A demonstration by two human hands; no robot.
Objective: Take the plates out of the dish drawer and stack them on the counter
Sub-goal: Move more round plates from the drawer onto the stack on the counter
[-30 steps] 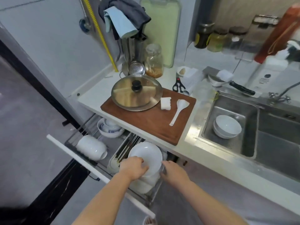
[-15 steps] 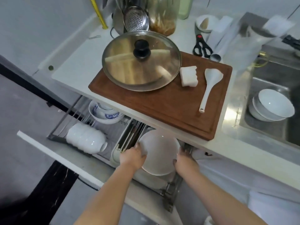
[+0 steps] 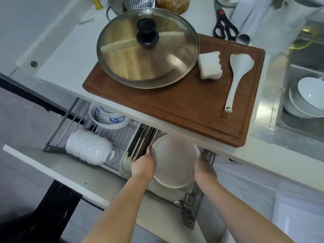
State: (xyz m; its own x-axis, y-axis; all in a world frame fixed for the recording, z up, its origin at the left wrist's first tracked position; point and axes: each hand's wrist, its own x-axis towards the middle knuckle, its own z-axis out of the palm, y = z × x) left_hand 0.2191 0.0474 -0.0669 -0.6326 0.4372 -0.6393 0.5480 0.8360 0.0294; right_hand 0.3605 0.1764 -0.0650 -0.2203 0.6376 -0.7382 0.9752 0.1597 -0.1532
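Note:
A white plate (image 3: 173, 163) is held above the open dish drawer (image 3: 52, 165), just below the counter's front edge. My left hand (image 3: 142, 165) grips its left rim and my right hand (image 3: 204, 170) grips its right rim. More white plates (image 3: 166, 191) stand in the wire rack under it, mostly hidden. The white counter (image 3: 68, 55) lies above the drawer.
A brown cutting board (image 3: 184, 102) on the counter carries a glass pot lid (image 3: 148, 48), a white sponge (image 3: 209, 67) and a white rice paddle (image 3: 236, 76). Stacked white bowls (image 3: 89, 149) and a blue-patterned bowl (image 3: 109, 119) sit in the drawer; chopsticks (image 3: 142, 142) lie beside the plate. Bowls (image 3: 308, 98) rest in the sink at right.
Both hands have taken the plate by its rims and lifted it out of the rack toward the counter edge. The camera has moved closer and looks more steeply down.

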